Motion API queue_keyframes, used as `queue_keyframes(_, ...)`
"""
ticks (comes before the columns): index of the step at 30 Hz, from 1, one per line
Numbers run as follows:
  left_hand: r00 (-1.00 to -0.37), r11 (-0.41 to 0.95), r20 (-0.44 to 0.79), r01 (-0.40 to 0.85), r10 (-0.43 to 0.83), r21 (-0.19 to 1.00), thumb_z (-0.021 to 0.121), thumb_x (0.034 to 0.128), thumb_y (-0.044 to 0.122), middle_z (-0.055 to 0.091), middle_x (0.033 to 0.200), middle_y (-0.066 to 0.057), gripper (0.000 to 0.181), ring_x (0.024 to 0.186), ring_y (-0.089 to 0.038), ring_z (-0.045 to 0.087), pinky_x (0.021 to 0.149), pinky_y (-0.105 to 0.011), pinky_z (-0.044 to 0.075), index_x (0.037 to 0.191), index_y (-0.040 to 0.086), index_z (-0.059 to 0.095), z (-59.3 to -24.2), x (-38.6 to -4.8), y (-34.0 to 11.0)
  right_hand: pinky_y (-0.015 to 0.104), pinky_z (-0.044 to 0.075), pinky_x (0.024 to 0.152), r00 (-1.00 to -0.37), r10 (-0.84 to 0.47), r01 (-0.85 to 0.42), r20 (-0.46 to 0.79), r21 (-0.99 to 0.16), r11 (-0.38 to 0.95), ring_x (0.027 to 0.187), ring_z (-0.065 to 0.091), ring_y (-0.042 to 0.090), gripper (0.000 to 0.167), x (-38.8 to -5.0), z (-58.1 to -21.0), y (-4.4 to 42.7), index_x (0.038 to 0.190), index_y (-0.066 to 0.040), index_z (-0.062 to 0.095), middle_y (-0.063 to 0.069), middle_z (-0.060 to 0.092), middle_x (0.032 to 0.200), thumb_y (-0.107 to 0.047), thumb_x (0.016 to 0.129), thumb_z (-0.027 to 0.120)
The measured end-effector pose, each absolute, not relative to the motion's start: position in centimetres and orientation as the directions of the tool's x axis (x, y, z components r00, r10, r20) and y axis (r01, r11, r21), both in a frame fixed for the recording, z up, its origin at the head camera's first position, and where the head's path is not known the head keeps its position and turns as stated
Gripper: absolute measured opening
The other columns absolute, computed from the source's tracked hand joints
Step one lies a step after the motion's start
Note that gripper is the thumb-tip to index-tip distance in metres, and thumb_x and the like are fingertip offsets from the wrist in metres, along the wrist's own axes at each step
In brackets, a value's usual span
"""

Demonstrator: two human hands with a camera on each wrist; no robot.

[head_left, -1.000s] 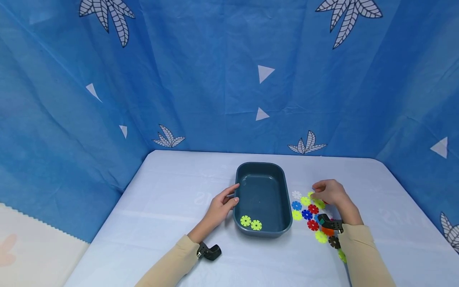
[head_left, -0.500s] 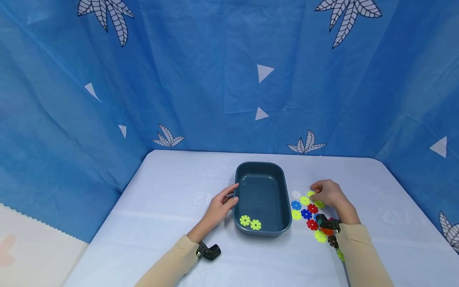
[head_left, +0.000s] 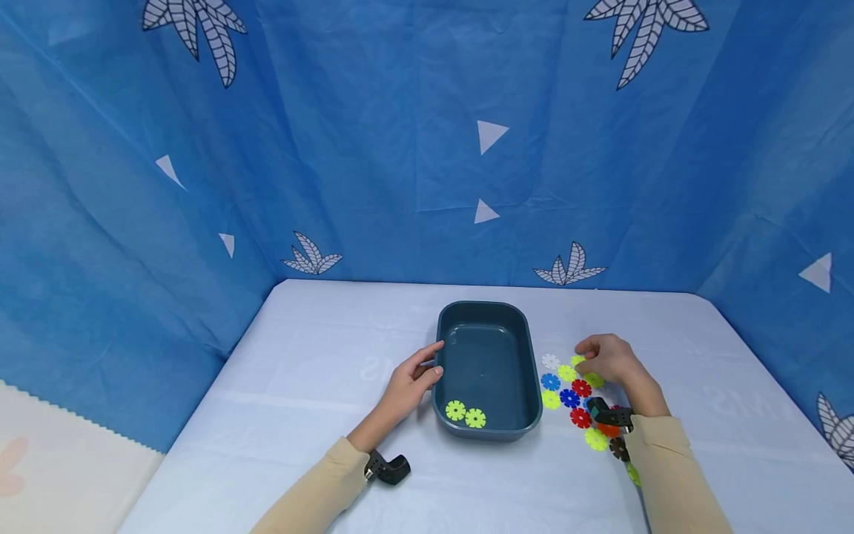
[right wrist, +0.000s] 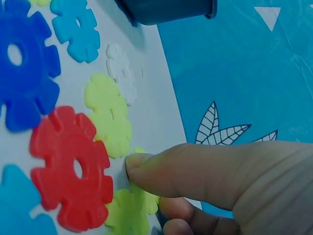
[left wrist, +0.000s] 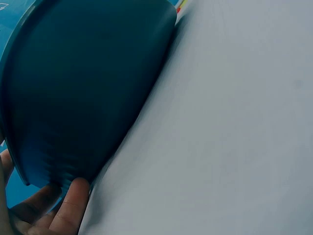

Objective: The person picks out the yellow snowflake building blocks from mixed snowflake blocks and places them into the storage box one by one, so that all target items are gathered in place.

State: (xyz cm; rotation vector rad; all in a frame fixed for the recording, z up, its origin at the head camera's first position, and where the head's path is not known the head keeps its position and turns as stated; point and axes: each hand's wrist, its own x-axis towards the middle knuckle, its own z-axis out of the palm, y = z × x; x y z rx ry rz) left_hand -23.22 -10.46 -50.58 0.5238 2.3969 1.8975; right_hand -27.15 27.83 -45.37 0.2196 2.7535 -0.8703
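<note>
A dark teal plastic basin (head_left: 485, 371) stands mid-table. My left hand (head_left: 405, 386) holds its left side, thumb and index at the rim; in the left wrist view other fingers (left wrist: 73, 205) lie on the outer wall (left wrist: 83, 93). Two yellow-green flower-shaped discs (head_left: 475, 418) lie inside, near the front. My right hand (head_left: 612, 361) is over the far end of a pile of similar discs right of the basin. Its thumb and fingers pinch a yellow-green flower disc (right wrist: 139, 150), partly hidden by the thumb. Close by lie a red disc (right wrist: 71, 171) and another yellow-green one (right wrist: 108, 117).
Blue, white, red, orange and black discs spread along the right arm, partly covered by it; a blue disc (head_left: 550, 382) lies nearest the basin. A white cloth (head_left: 320, 356) covers the table. Blue patterned curtains (head_left: 414, 148) hang behind and at the sides.
The right hand shifts very slightly left and then stays at the same yellow-green disc. The left hand and basin keep their places.
</note>
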Motion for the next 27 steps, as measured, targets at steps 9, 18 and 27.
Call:
queue_keyframes(9, -0.952, 0.188, 0.147, 0.201, 0.27, 0.961, 0.057, 0.1036, 0.014, 0.055, 0.148, -0.02, 0.048, 0.121, -0.036, 0.066, 0.087, -0.029, 0.062, 0.151, 0.013, 0.05, -50.4, -23.05, -10.44, 0.027, 0.051, 0.072, -0.958, 0.076, 0.219, -0.275, -0.536, 0.815, 0.094, 0.052, 0.03, 0.043, -27.17, -45.4, 27.8, 0.119, 0.006, 0.069, 0.017, 0.061, 0.098, -0.01, 0.082, 0.082)
queue_keyframes(18, -0.953, 0.191, 0.146, 0.2, 0.265, 0.961, 0.057, 0.1033, 0.014, 0.055, 0.147, -0.02, 0.048, 0.12, -0.036, 0.066, 0.086, -0.028, 0.061, 0.151, 0.014, 0.05, -50.31, -22.95, -10.44, 0.027, 0.051, 0.071, -0.957, 0.086, 0.228, -0.277, -0.538, 0.812, 0.092, 0.053, 0.029, 0.039, -27.28, -45.43, 27.8, 0.112, 0.005, 0.068, 0.016, 0.06, 0.095, -0.011, 0.08, 0.084)
queue_keyframes(27, -0.95, 0.191, 0.149, 0.206, 0.275, 0.96, 0.057, 0.1037, 0.015, 0.054, 0.148, -0.02, 0.048, 0.123, -0.037, 0.065, 0.089, -0.032, 0.062, 0.151, 0.013, 0.049, -50.41, -23.07, -10.44, 0.027, 0.051, 0.069, -0.964, 0.063, 0.204, -0.26, -0.563, 0.801, 0.088, 0.054, 0.027, 0.03, -27.06, -45.07, 27.99, 0.109, 0.003, 0.065, 0.016, 0.06, 0.095, -0.011, 0.086, 0.079)
